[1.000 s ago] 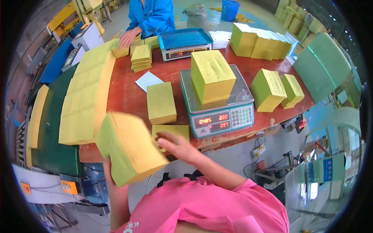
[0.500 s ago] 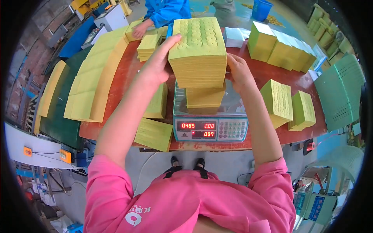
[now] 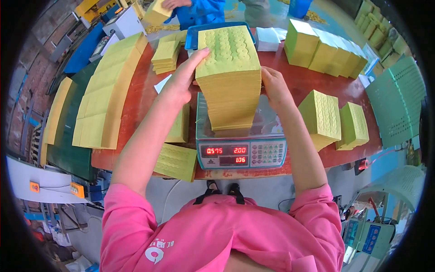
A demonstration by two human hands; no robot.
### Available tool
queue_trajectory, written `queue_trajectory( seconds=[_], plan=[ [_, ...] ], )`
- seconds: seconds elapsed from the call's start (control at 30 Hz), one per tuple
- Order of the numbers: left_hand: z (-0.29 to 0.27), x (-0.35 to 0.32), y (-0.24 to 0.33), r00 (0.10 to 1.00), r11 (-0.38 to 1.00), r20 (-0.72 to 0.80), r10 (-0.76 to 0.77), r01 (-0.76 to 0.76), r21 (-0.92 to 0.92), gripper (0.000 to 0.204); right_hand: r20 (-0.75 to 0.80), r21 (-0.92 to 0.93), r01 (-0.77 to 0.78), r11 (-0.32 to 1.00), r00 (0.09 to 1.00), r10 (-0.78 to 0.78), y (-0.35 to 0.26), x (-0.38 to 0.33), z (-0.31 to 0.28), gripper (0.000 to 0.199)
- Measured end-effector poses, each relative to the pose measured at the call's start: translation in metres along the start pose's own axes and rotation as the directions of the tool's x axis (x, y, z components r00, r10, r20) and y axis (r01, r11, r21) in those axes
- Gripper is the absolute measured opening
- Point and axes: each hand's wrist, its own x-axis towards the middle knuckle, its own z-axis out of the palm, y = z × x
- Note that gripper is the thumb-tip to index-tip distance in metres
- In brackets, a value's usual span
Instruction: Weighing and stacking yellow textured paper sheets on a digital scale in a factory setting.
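A tall stack of yellow paper sheets point(image 3: 230, 93), its top pressed with rows of round scalloped marks, stands on the digital weighing scale point(image 3: 267, 155). My left hand point(image 3: 183, 79) grips its left side, the thumb on the top edge. On the right side my right hand point(image 3: 275, 86) holds it with bent fingers, partly hidden behind the stack. Red digits glow on the scale's display point(image 3: 226, 155). Left of the scale, a flat yellow bundle point(image 3: 176, 162) lies near the table's front edge, with another yellow stack point(image 3: 178, 127) behind it, partly covered by my arm.
The red table point(image 3: 136, 102) also carries two stamped stacks point(image 3: 319, 117) at right, a row of yellow blocks point(image 3: 306, 47) at far right, smaller piles point(image 3: 166, 54) and a blue tray point(image 3: 192, 36). Long yellow rows point(image 3: 102, 99) line the left. Opposite, a co-worker in blue point(image 3: 199, 12) holds a yellow bundle.
My hands have lowered the upper part of the stack onto the smaller pile on the scale, and the display reading has risen. The co-worker has lifted a yellow bundle off the table.
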Motion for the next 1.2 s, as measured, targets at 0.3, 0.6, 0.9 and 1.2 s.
queue_trajectory(
  seconds=[0.3, 0.6, 0.9, 1.2],
  plan=[
    [0.003, -0.014, 0.003, 0.989, 0.988, 0.039, 0.145, -0.142, -0.067, 0.067, -0.055, -0.081, 0.135, 0.988, 0.989, -0.140, 0.015, 0.000, 0.010, 0.038],
    [-0.008, -0.001, -0.033, 0.983, 0.951, -0.166, 0.083, -0.128, -0.282, 0.056, -0.162, -0.329, 0.235, 0.915, 0.940, -0.300, 0.038, -0.001, 0.015, 0.035],
    [0.005, 0.018, -0.097, 0.970, 0.889, -0.029, 0.241, -0.233, -0.393, 0.050, -0.015, 0.145, 0.241, 0.959, 0.970, -0.242, 0.064, 0.029, 0.029, 0.057],
    [-0.002, 0.023, -0.097, 0.965, 0.863, 0.050, 0.256, -0.205, -0.461, 0.052, -0.029, 0.257, 0.100, 0.961, 0.995, -0.095, 0.068, 0.030, 0.029, 0.057]
  ],
)
